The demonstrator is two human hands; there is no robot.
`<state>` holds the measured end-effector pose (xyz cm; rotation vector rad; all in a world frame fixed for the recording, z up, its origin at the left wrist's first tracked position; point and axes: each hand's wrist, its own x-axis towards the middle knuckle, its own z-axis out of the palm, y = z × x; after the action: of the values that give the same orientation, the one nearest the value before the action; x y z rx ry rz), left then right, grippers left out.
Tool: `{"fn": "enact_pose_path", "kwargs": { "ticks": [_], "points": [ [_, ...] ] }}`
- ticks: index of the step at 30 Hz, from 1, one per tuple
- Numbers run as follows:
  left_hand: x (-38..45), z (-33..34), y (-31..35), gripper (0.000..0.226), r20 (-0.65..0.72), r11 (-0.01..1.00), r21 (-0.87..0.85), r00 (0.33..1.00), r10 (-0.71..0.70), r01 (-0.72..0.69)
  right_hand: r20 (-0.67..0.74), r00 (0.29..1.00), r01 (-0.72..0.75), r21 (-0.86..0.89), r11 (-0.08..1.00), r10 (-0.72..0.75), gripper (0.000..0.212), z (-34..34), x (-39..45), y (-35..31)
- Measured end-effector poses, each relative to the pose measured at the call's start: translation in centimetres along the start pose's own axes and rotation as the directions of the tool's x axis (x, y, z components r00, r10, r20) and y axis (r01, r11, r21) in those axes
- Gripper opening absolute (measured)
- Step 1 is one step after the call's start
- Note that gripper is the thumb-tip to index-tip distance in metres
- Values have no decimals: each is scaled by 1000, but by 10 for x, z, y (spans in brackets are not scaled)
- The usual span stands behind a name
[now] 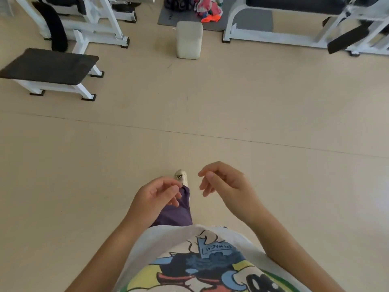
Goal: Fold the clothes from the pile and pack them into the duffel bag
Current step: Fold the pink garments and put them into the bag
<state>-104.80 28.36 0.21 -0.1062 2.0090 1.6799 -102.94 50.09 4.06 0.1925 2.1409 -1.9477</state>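
Both hands empty, fingers loosely curled: left hand (156, 193), right hand (221, 182). Walk to colourful clothes pile (209, 10) on grey mat (179, 16); dark patterned duffel bag (176, 4), probably, beside it.

My left hand (156, 193) and right hand (223, 182) hang loosely curled, holding nothing, above the floor (210, 114). Far ahead, the clothes (208, 9) lie on a mat (179, 17) beside the bag (179, 3).

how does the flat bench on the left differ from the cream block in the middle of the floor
The flat bench has a dark padded top on white metal legs with black feet; the cream block is one pale solid piece with no legs. The bench is wide and low, the block narrow and upright. The bench stands left, the block by the grey mat. Both rest on the beige floor.
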Motion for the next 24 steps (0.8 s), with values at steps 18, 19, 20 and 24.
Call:
{"fn": "enact_pose_path", "kwargs": {
  "ticks": [18, 19, 20, 24],
  "points": [
    [509, -30, 265, 15, 284, 989, -11, 947, 147, -151, -267, 945, -180, 55, 982, 188, 22, -178, 423, -67],
    [539, -26, 275, 15, 287, 988, -10, 946, 151, -155, -276, 941, -185, 61, 981, 195, 22, -193, 447, -67],
    [568, -22, 285, 13, 286, 988, -7, 947, 150, -154, -285, 938, -185, 67, 980, 196, 23, -208, 473, -69],
    [669, -8, 329, 10, 244, 995, 30, 966, 90, -100, -279, 942, -169, 79, 982, 185, 21, -271, 580, -91]
  ]
}}
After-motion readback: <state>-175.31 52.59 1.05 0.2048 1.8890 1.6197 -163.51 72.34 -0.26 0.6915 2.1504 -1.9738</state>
